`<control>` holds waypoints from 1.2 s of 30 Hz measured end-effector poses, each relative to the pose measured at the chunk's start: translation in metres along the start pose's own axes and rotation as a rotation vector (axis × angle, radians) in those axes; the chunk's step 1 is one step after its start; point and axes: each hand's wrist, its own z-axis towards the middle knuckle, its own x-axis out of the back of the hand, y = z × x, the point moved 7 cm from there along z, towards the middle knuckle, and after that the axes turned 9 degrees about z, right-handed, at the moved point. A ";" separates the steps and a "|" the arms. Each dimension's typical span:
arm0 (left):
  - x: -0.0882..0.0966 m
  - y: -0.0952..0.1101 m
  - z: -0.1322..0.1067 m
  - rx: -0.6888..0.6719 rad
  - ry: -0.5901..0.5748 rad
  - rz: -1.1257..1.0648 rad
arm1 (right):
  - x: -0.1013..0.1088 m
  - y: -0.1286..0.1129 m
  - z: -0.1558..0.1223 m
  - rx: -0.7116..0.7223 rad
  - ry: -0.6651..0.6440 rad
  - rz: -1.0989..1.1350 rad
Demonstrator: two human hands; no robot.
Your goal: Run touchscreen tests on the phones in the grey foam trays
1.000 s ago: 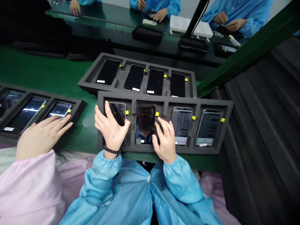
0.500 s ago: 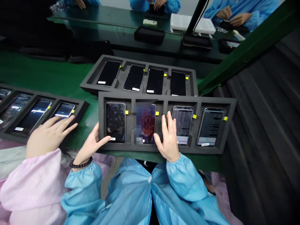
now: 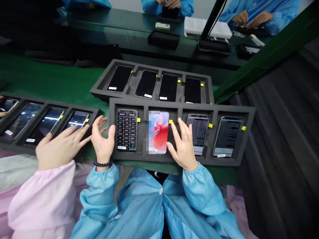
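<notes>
A black foam tray (image 3: 142, 105) lies in front of me with several phones in its slots. My left hand (image 3: 101, 139) is at the tray's left edge, fingers spread, thumb on the foam beside the first phone (image 3: 127, 130), whose screen shows a grid menu. My right hand (image 3: 183, 146) rests open on the foam between the second phone (image 3: 159, 132), lit with a red and blue wallpaper, and the third phone (image 3: 198, 134), which shows lines of text. The fourth phone (image 3: 226, 135) also shows text. Neither hand holds anything.
A second foam tray (image 3: 99, 85) of dark phones lies just behind mine. To the left a co-worker's hand (image 3: 58, 146) in a pink sleeve rests on another tray (image 3: 93, 114) of phones. People in blue coats work at the far bench (image 3: 129, 25). Dark ribbed surface at right.
My left hand came off the first phone and moved to the tray's left edge. The first and second phones' screens lit up. My right hand stayed between the second and third phones.
</notes>
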 end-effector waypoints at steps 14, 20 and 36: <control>0.007 0.041 -0.064 -0.600 0.071 0.031 | 0.012 -0.021 -0.002 0.307 0.008 0.243; 0.008 0.061 -0.040 -0.506 0.276 0.002 | 0.019 -0.015 0.021 0.137 0.206 0.162; -0.017 0.061 -0.018 -0.241 0.028 0.055 | 0.008 -0.013 0.031 0.058 0.228 -0.035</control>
